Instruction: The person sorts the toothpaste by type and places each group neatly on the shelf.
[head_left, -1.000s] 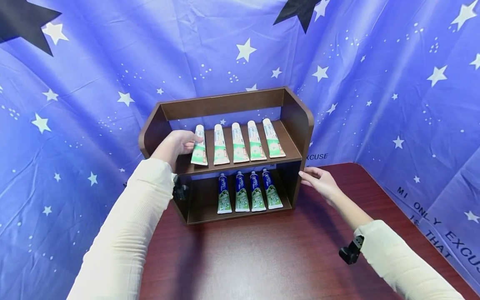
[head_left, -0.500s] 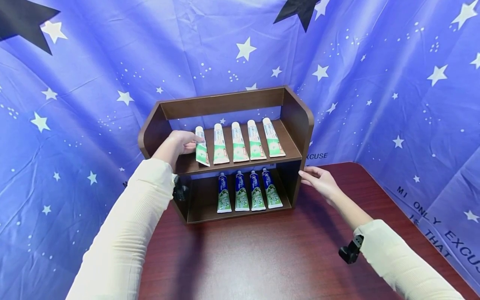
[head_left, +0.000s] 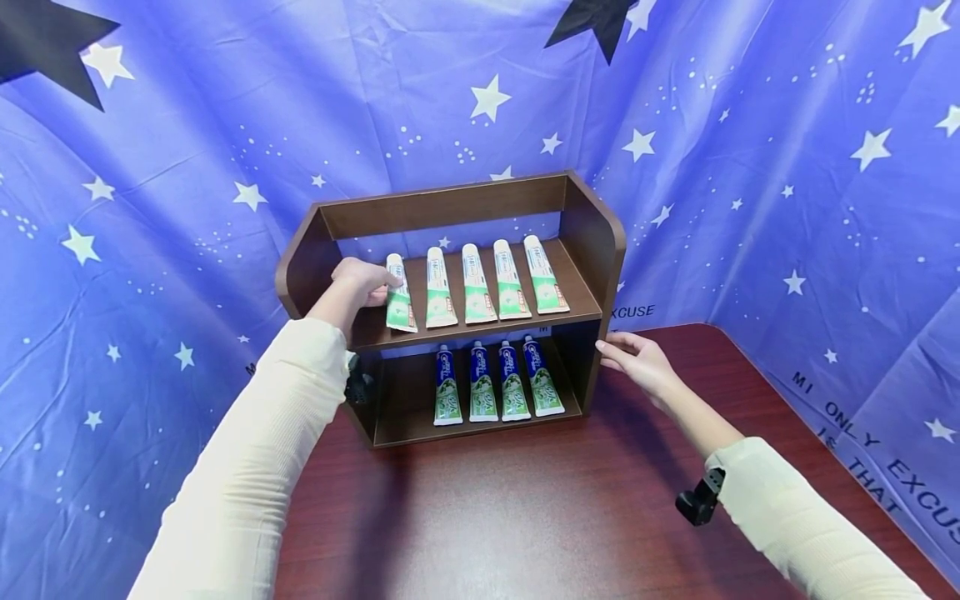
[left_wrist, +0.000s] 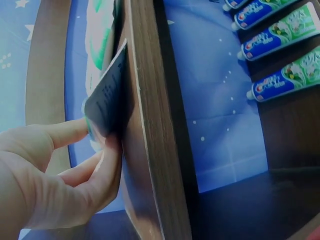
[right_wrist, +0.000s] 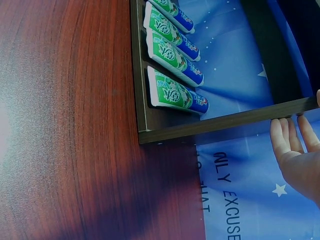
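Note:
My left hand pinches a white-and-green toothpaste tube at the left end of the upper deck of a dark brown two-tier shelf. In the left wrist view, thumb and fingers grip the tube's sides, and its flat crimped end tilts off the board. To its right lies a row of several matching tubes, caps towards the back. My right hand touches the shelf's right side panel; in the right wrist view its straight fingers rest against the outer face.
Several blue-and-green toothpaste tubes lie on the lower deck, right of its left end. The shelf stands on a reddish-brown table. A blue star-printed curtain hangs close behind and along both sides.
The held tube's lower end swings right, then partway back left, while its cap shifts slightly left. My left hand stays on it. The right hand keeps its place at the side panel.

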